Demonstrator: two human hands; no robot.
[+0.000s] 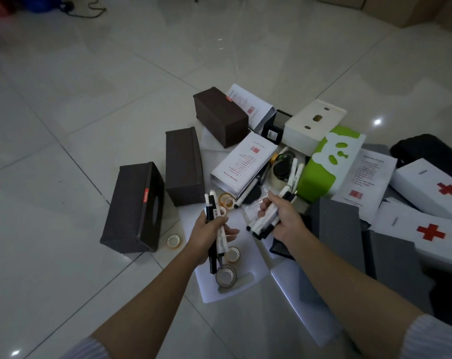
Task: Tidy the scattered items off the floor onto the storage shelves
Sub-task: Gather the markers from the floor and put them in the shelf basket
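Observation:
My left hand (206, 233) grips a small bundle of white and black markers (212, 206) held upright over the floor. My right hand (284, 217) grips a bigger bunch of markers (265, 221) that fan out to the lower left. Both hands hover above the pile of scattered items. More loose markers (295, 172) lie beside a green panda tissue box (328, 161). Several tape rolls lie below my hands, one clear roll (226, 275) on white paper and a yellow one (226, 200) near the boxes.
Three dark brown tissue boxes (135, 208) (183, 164) (221, 115) lie on the tiled floor at left. White first-aid boxes with red crosses (429, 231) and grey boxes (333, 224) crowd the right. A cream box (313, 123) and printed sheets (245, 161) lie behind.

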